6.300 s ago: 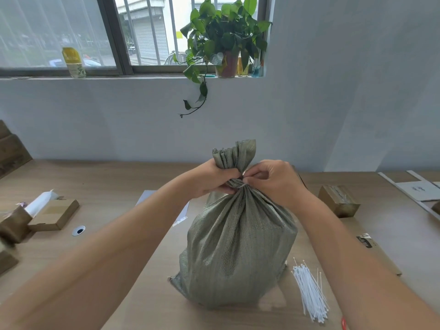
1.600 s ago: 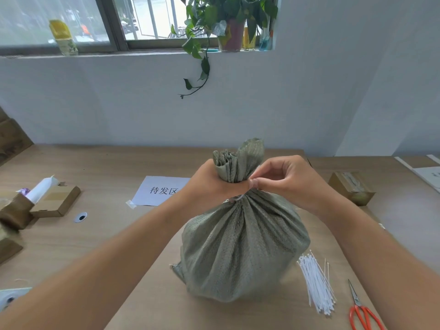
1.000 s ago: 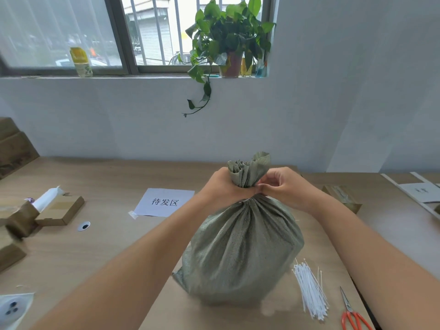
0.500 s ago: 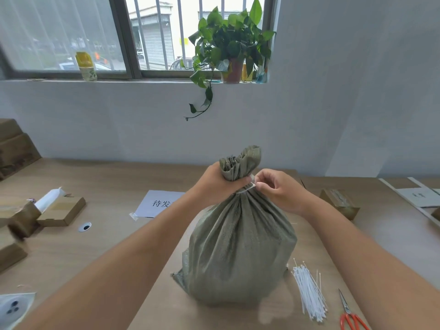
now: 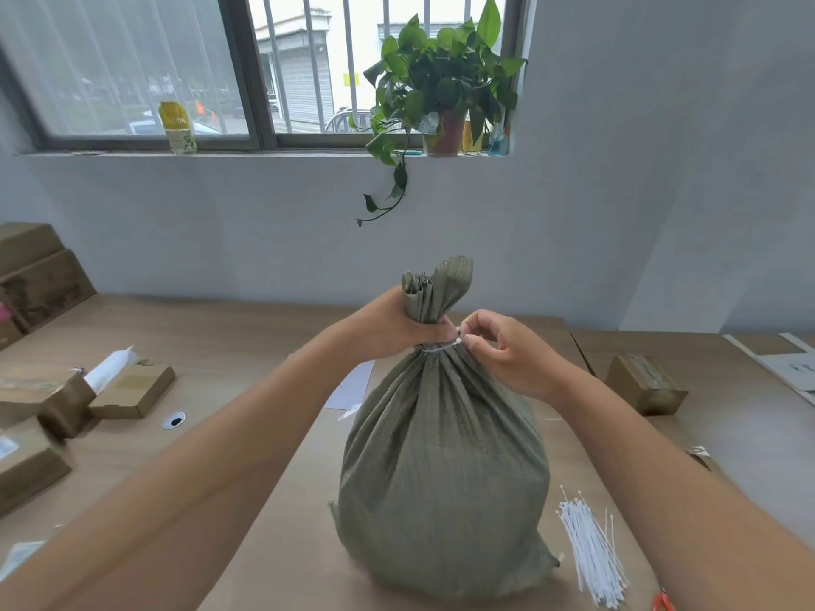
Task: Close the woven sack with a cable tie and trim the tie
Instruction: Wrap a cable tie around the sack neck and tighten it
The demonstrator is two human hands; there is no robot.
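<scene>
The left hand [image 5: 397, 326] clamps the woven sack [image 5: 441, 469] at its neck; the right hand [image 5: 507, 350] pinches the cable tie [image 5: 441, 347] (apparently its tail). Bare table [image 5: 273, 544] lies left; spare ties [image 5: 593, 562] crowd the right edge.

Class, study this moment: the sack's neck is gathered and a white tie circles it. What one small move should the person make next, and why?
Probably pull the tie's free end a little further with the right hand while the left hand grips the gathered neck. The cable tie already circles the woven sack, and the right fingers pinch at its head. The scissors lie untouched, so trimming comes later.
</scene>
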